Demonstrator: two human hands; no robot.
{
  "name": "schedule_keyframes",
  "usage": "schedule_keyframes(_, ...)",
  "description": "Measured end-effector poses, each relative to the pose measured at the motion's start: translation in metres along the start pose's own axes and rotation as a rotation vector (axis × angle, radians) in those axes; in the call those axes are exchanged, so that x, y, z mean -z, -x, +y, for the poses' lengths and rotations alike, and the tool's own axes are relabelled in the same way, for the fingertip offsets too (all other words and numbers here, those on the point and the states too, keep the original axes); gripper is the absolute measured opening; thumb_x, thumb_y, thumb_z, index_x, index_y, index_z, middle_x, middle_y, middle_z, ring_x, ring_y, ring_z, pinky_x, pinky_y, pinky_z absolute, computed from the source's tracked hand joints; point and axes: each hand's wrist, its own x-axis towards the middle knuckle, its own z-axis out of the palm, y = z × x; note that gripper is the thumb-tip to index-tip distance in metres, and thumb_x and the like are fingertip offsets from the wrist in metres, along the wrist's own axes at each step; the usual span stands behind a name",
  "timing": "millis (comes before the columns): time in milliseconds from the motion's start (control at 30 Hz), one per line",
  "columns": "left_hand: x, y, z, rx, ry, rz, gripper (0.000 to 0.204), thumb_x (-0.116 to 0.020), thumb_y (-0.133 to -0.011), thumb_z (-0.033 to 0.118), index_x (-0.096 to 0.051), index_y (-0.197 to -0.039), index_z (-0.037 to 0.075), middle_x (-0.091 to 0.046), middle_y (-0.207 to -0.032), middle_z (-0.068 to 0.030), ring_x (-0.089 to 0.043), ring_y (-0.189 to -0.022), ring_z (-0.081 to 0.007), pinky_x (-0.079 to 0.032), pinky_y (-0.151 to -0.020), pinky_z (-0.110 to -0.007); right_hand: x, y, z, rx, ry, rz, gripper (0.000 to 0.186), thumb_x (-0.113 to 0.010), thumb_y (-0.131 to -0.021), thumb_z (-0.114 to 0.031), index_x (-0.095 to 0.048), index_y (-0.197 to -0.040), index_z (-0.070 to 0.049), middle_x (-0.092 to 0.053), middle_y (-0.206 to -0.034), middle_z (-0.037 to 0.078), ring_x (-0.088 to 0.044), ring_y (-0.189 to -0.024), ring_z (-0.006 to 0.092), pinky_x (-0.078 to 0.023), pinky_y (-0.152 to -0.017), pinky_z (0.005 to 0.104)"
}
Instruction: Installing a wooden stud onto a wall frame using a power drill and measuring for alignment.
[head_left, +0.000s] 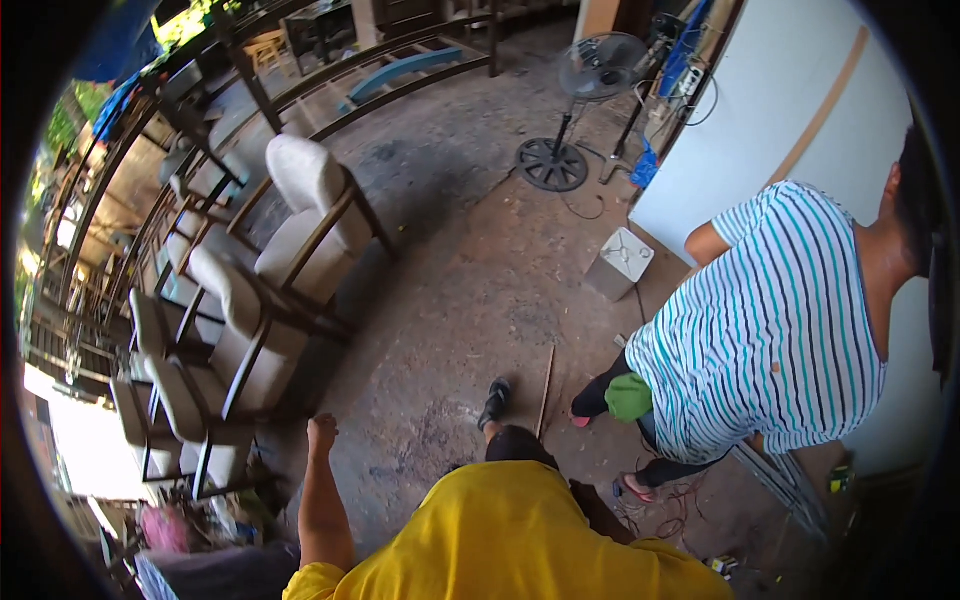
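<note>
My left hand (pixel 321 430) hangs at my left side with its fingers loosely curled and nothing visible in them, near the row of upholstered wooden armchairs (pixel 305 230). My right hand is out of sight behind my body in the yellow shirt (pixel 500 530). One of my feet (pixel 495 400), in a dark sandal, is on the concrete floor beside a thin stick (pixel 547 390).
A person (pixel 760 310) in a striped shirt stands close on my right by a white panel (pixel 780 90), with metal strips (pixel 780 490) and wires low down. Ahead are a metal can (pixel 618 263), a standing fan (pixel 553 165) and a wooden frame (pixel 395 75).
</note>
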Motion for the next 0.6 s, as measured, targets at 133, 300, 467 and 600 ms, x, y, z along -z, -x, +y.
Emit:
schedule_keyframes(133,-0.045,-0.026,0.104,-0.043,-0.067,-0.016,0.015,-0.048,-0.070,0.011,-0.057,-0.068,-0.001,-0.051,-0.055,-0.0050,-0.053,-0.048,-0.0125,-0.041,-0.043,-0.026,-0.024,-0.043,-0.055,0.163,0.055,0.015,0.031,-0.048,-0.079,-0.030,-0.047,-0.057,-0.008,-0.038,-0.045,0.004,-0.035,-0.035,0.0156,-0.028,-0.035,0.0290)
schedule_keyframes(300,-0.102,-0.046,0.017,-0.232,-0.402,-0.333,0.008,-0.049,-0.069,0.006,-0.056,-0.065,0.006,-0.058,-0.066,-0.0055,-0.055,-0.049,-0.0175,-0.042,-0.042,-0.031,-0.045,-0.105,-0.130,0.350,0.173,0.031,0.032,-0.047,-0.079,-0.030,-0.046,-0.056,-0.007,-0.039,-0.045,0.005,-0.036,-0.035,0.0155,-0.028,-0.035,0.0290)
schedule_keyframes(467,-0.124,-0.062,-0.056,0.378,-0.320,-0.686,0.014,-0.052,-0.071,0.022,-0.058,-0.073,0.009,-0.060,-0.071,-0.0063,-0.056,-0.052,-0.0146,-0.044,-0.045,-0.029,-0.073,-0.121,-0.200,0.320,-0.008,0.027,0.031,-0.048,-0.078,-0.029,-0.047,-0.057,-0.007,-0.040,-0.045,0.005,-0.036,-0.034,0.0151,-0.027,-0.033,0.0282)
schedule_keyframes(600,-0.181,-0.144,-0.094,0.352,-0.591,-1.149,0.015,-0.052,-0.071,0.024,-0.059,-0.077,0.011,-0.060,-0.072,-0.0037,-0.057,-0.055,-0.0131,-0.044,-0.047,-0.031,-0.108,-0.127,-0.320,0.193,-0.288,-0.052,0.035,-0.043,-0.079,-0.031,-0.039,-0.051,-0.011,-0.031,-0.042,0.001,-0.025,-0.031,0.0117,-0.018,-0.031,0.0256)
